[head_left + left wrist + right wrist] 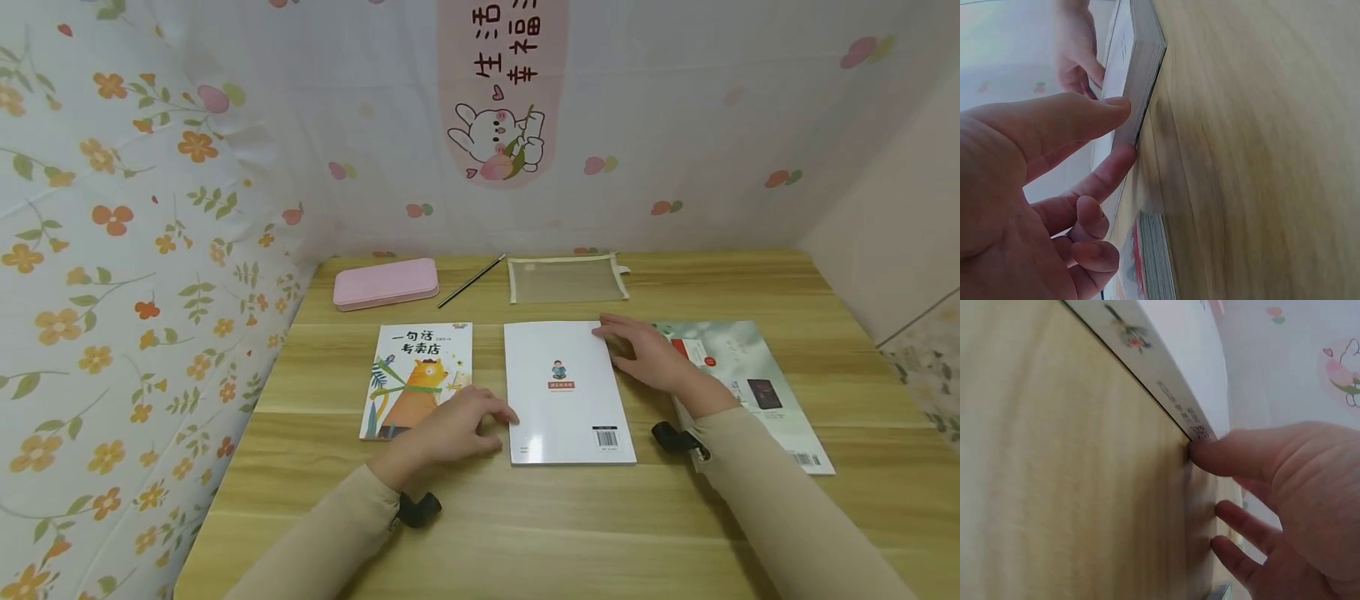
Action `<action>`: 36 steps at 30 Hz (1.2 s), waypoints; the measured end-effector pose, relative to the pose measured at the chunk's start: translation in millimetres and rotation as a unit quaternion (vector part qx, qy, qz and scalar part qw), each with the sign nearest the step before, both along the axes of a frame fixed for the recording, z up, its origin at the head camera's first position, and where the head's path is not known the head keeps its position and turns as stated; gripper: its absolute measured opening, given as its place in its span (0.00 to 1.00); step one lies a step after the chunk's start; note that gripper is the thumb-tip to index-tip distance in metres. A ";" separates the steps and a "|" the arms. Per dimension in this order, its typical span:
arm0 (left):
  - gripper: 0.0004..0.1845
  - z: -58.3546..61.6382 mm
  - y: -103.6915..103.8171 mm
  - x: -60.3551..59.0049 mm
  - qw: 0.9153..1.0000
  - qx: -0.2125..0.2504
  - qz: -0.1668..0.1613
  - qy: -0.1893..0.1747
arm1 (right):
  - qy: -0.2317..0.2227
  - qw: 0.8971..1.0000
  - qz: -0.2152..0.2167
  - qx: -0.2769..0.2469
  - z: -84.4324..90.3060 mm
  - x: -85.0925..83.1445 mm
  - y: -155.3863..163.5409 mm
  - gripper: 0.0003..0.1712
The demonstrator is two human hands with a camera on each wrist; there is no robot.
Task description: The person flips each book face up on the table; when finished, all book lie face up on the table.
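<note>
A thick white book (570, 417) lies flat with its back cover up, showing a small reading figure and a barcode. At its left edge are the fingertips of my left hand (459, 423); in the left wrist view the thumb and index finger touch the page block (1142, 84). My right hand (651, 357) is at the upper right corner, its thumb against the printed spine (1169, 384) in the right wrist view and its other fingers loosely spread. Left of the white book, partly behind my left hand, lies a picture book (416, 387) with an orange bear.
A green-and-white magazine (765, 375) lies at right, partly under my right forearm. Along the back of the wooden table (525, 533) are a pink pencil case (386, 283), a dark pencil (471, 282) and a mesh zip pouch (567, 281). Patterned cloth hangs behind.
</note>
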State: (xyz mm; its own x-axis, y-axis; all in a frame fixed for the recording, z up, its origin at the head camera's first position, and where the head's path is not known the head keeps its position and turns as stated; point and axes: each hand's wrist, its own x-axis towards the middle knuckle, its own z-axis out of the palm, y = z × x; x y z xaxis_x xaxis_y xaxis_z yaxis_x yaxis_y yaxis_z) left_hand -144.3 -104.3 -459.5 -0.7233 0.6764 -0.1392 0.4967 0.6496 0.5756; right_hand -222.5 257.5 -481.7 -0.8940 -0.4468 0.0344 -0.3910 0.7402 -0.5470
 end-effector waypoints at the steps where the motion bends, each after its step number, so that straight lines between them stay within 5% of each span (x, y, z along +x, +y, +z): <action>1: 0.17 0.2 1.1 1.8 1.000 -0.005 0.000 0.010 | 0.001 1.000 0.006 0.002 -0.5 -1.4 0.3 0.30; 7: 0.20 1.6 7.0 13.2 0.997 -0.043 -0.002 0.062 | -0.007 1.000 0.013 0.006 -0.6 -4.5 1.5 0.30; 19: 0.25 -2.5 6.2 12.0 1.000 -0.016 0.009 0.008 | 0.010 0.998 0.026 -0.048 -3.6 -10.4 7.0 0.26; 29: 0.24 -0.8 4.6 11.7 1.000 0.005 0.018 -0.023 | 0.000 0.997 -0.020 -0.068 -9.8 -16.8 11.3 0.23; 36: 0.25 -0.6 2.4 14.0 1.000 0.003 0.020 0.001 | 0.010 0.996 -0.019 -0.083 -11.7 -18.5 16.6 0.21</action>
